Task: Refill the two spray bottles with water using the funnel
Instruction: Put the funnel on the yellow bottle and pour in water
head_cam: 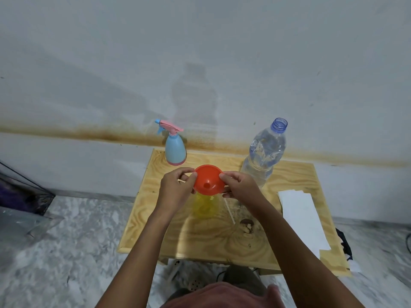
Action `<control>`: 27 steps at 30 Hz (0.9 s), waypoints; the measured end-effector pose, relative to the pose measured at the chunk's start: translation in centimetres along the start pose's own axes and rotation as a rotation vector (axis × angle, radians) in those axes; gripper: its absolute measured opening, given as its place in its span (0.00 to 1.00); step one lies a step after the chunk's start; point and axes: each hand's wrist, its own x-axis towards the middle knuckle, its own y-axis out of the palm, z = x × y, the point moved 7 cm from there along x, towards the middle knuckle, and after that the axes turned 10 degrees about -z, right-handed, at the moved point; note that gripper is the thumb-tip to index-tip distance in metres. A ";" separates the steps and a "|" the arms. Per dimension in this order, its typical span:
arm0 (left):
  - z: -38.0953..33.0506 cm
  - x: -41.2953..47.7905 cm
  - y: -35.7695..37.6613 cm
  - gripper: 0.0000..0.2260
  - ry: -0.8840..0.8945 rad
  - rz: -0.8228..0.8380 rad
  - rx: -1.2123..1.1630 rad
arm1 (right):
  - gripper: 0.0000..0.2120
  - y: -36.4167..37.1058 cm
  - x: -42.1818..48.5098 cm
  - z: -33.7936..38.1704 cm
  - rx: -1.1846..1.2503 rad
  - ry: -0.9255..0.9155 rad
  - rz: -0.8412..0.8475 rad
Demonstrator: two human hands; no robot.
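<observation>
An orange funnel (208,180) sits over a yellow translucent spray bottle (205,206) in the middle of the wooden table (200,241). My left hand (178,187) pinches the funnel's left rim and my right hand (239,186) pinches its right rim. The yellow bottle's neck is hidden under the funnel. A blue spray bottle (175,150) with a pink trigger head stands at the table's back left. An uncapped clear water bottle (265,152), partly full, stands at the back right. A thin white tube (229,211) lies on the table beside the yellow bottle.
White folded paper (303,221) lies along the table's right side. A dark stain (246,225) marks the wood near it. A stained white wall rises behind the table. A dark box (24,192) and clear plastic sit on the marble floor at left.
</observation>
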 end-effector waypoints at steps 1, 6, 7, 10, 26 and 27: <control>0.0 -0.1 0.1 0.06 0.005 0.003 0.003 | 0.13 0.0 0.0 0.0 -0.011 -0.006 -0.006; 0.2 -0.1 0.3 0.05 0.003 -0.013 -0.019 | 0.14 -1.8 -0.3 0.5 -0.113 -0.197 -0.194; 0.3 -0.1 0.3 0.05 0.001 -0.023 -0.022 | 0.13 -2.7 -0.6 0.7 -0.132 -0.271 -0.279; 0.3 -0.2 0.2 0.07 0.001 -0.059 -0.026 | 0.12 -6.2 -2.8 1.6 -0.189 -0.522 -0.594; -0.4 -1.6 0.5 0.08 0.003 -0.215 0.050 | 0.43 -10.2 3.6 3.0 0.024 -0.471 -0.388; -0.3 -1.6 0.5 0.08 0.000 -0.221 0.051 | 0.42 -10.2 3.8 2.8 0.049 -0.474 -0.397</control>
